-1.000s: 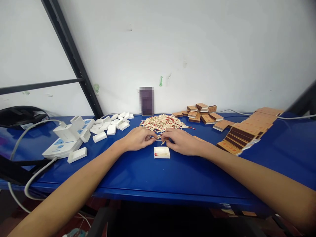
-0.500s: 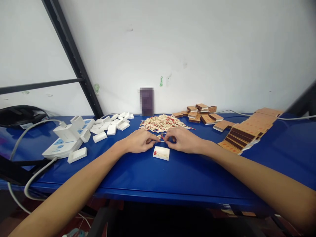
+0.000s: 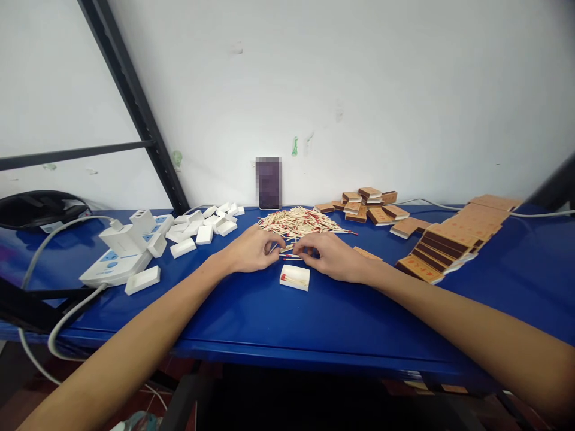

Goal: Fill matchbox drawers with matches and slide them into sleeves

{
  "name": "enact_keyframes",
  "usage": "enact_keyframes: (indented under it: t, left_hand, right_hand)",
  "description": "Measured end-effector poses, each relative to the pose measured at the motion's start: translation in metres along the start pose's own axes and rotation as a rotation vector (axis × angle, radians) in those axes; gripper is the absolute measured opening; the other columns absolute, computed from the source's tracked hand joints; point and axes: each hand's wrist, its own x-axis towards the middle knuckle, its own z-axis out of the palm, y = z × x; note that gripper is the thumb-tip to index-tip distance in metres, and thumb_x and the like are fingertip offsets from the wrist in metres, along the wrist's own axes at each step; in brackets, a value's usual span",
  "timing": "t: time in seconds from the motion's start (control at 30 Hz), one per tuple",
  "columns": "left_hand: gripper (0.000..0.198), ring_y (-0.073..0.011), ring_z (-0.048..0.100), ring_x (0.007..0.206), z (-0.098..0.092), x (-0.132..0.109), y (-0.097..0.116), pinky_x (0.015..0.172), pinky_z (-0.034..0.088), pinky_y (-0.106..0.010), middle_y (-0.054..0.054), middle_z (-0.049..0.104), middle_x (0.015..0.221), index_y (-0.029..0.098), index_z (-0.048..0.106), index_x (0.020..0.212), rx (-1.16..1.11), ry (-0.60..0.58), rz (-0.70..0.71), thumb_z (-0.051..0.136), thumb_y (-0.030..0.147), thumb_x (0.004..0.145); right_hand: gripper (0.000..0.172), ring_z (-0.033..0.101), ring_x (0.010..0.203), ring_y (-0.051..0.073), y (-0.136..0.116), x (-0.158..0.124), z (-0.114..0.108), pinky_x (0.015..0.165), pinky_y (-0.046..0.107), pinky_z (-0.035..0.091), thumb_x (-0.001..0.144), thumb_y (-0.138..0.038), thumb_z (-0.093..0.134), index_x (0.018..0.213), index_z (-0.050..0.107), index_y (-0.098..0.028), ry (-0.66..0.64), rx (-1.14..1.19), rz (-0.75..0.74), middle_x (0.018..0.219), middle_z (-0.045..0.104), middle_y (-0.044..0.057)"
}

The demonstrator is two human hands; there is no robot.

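My left hand (image 3: 254, 248) is just in front of the match pile, its thumb and forefinger curled towards each other; what lies between the tips, if anything, is too small to make out. Opposite it, my right hand (image 3: 330, 254) pinches at the end of a match among a few loose matches (image 3: 291, 257) on the table. Close below both hands lies an open white matchbox tray (image 3: 294, 285), holding several red-headed matches. Behind the hands spreads a large heap of matches (image 3: 300, 220).
White empty trays (image 3: 204, 234) lie scattered at left, beside a power strip (image 3: 114, 269) with cables. Brown matchboxes (image 3: 380, 215) are piled at back right, near a row of matchbox sleeves (image 3: 462, 230). A phone-like dark panel (image 3: 269, 182) leans on the wall.
My left hand's fingers have lifted slightly and drawn back from the loose matches. My right hand has shifted a little, and a brown matchbox piece now shows behind its wrist.
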Motion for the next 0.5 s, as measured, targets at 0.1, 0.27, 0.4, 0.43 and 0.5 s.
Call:
enact_keyframes:
  t: [0.1, 0.27, 0.4, 0.43, 0.5]
  left_hand:
    - [0.022, -0.0093, 0.052, 0.049, -0.0041, -0.0012, -0.0002, 0.057, 0.039, -0.022, 0.004, 0.056, 0.052, 0.017, 0.071, 0.088, 0.001, -0.055, -0.022, 0.054, 0.017, 0.075]
    - [0.026, -0.0104, 0.053, 0.051, -0.0051, -0.0025, 0.0005, 0.053, 0.037, -0.022, 0.003, 0.058, 0.055, 0.018, 0.071, 0.094, 0.035, -0.122, -0.011, 0.053, 0.018, 0.076]
    - [0.021, -0.0096, 0.048, 0.05, -0.0067, -0.0018, 0.0031, 0.053, 0.035, -0.022, 0.004, 0.055, 0.055, 0.018, 0.069, 0.086, 0.033, -0.153, 0.005, 0.052, 0.016, 0.073]
    - [0.02, -0.0095, 0.047, 0.049, -0.0076, -0.0017, 0.0042, 0.053, 0.034, -0.022, 0.004, 0.054, 0.054, 0.018, 0.068, 0.083, 0.023, -0.166, 0.006, 0.052, 0.014, 0.072]
    - [0.019, -0.0094, 0.046, 0.049, -0.0097, -0.0019, 0.0066, 0.052, 0.033, -0.021, 0.005, 0.053, 0.054, 0.019, 0.066, 0.081, -0.004, -0.192, 0.005, 0.051, 0.012, 0.07]
  right_hand:
    - [0.017, 0.059, 0.071, 0.014, -0.002, -0.0005, 0.0004, 0.066, 0.025, 0.041, 0.086, -0.018, 0.055, 0.096, 0.069, -0.018, 0.011, 0.04, -0.011, 0.081, 0.068, 0.003]
    - [0.017, 0.059, 0.075, 0.015, -0.0007, -0.0004, 0.0017, 0.068, 0.026, 0.042, 0.084, -0.014, 0.056, 0.095, 0.068, -0.019, 0.017, 0.039, -0.035, 0.083, 0.068, 0.003]
    - [0.023, 0.06, 0.077, 0.015, 0.0008, 0.0002, 0.0026, 0.07, 0.027, 0.043, 0.08, -0.007, 0.055, 0.093, 0.068, -0.019, 0.009, 0.037, -0.04, 0.084, 0.069, 0.003]
    - [0.024, 0.06, 0.077, 0.016, 0.0008, 0.0003, 0.0027, 0.07, 0.027, 0.043, 0.079, -0.005, 0.054, 0.093, 0.068, -0.019, 0.006, 0.039, -0.041, 0.085, 0.069, 0.003]
    - [0.027, 0.06, 0.078, 0.016, 0.0006, 0.0004, 0.0031, 0.071, 0.028, 0.043, 0.076, -0.003, 0.053, 0.092, 0.068, -0.02, 0.006, 0.042, -0.045, 0.085, 0.069, 0.003]
